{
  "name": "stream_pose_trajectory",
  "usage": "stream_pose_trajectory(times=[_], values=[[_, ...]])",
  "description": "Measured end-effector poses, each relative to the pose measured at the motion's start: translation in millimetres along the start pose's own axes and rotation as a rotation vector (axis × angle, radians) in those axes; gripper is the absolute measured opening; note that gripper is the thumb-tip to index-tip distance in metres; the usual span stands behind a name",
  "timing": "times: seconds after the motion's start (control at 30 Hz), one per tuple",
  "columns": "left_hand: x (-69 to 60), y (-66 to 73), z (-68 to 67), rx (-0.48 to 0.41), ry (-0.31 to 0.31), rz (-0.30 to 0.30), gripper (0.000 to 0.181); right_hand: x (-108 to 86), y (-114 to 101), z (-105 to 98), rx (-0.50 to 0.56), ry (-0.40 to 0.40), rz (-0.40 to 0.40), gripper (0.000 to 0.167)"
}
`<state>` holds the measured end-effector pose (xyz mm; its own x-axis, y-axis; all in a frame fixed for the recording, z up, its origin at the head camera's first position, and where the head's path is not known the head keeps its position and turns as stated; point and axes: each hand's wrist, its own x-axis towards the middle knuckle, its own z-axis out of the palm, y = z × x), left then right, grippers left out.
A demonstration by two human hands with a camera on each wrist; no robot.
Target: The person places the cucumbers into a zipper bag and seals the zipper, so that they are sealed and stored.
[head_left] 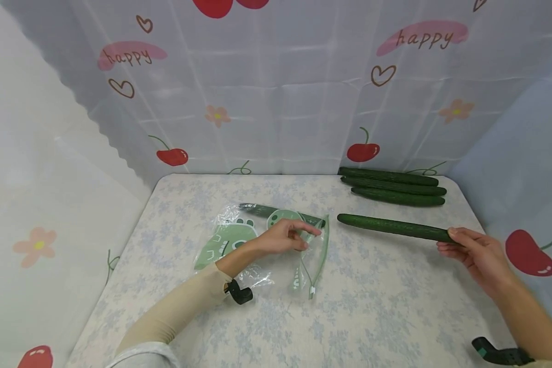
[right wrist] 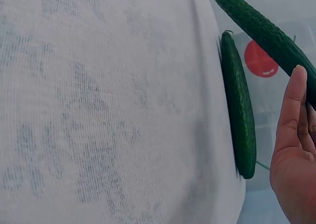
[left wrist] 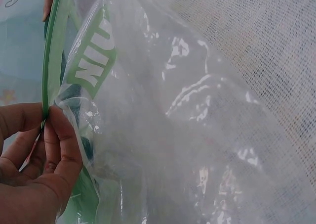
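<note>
A clear zip bag with green cartoon print (head_left: 225,243) lies at the middle of the table, a cucumber (head_left: 257,209) inside it. My left hand (head_left: 280,237) is at the bag's right end. In the left wrist view, the fingers of the left hand (left wrist: 44,159) pinch the green zip edge (left wrist: 53,61) near the opening. My right hand (head_left: 483,258) grips another cucumber (head_left: 395,227) by its right end, held out level with its far tip pointing toward the bag. The right wrist view shows the thumb (right wrist: 295,95) along this cucumber (right wrist: 261,31).
Several cucumbers (head_left: 397,190) lie side by side at the table's back right corner. A white zip slider (head_left: 312,290) is at the near end of the bag's green strip. Printed curtains (head_left: 280,112) stand behind and beside the patterned table (head_left: 372,317).
</note>
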<state>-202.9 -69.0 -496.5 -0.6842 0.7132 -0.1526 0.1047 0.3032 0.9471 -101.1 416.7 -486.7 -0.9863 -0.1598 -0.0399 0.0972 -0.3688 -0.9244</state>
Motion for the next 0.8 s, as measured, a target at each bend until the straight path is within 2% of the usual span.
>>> stream_pose_trajectory(times=[0.2, 0.57, 0.8], values=[[0.8, 0.0, -0.4, -0.007, -0.002, 0.019, 0.043, 3.1, 6, 10, -0.053, -0.023, 0.012, 0.042], [0.5, 2.6, -0.3, -0.04, -0.011, 0.005, 0.045, 11.0, 21, 27, -0.159, -0.015, 0.075, 0.036], [0.5, 4.4, 0.6, -0.034, 0.006, 0.002, 0.045, 19.7, 30, 42, -0.202, -0.024, 0.104, 0.031]])
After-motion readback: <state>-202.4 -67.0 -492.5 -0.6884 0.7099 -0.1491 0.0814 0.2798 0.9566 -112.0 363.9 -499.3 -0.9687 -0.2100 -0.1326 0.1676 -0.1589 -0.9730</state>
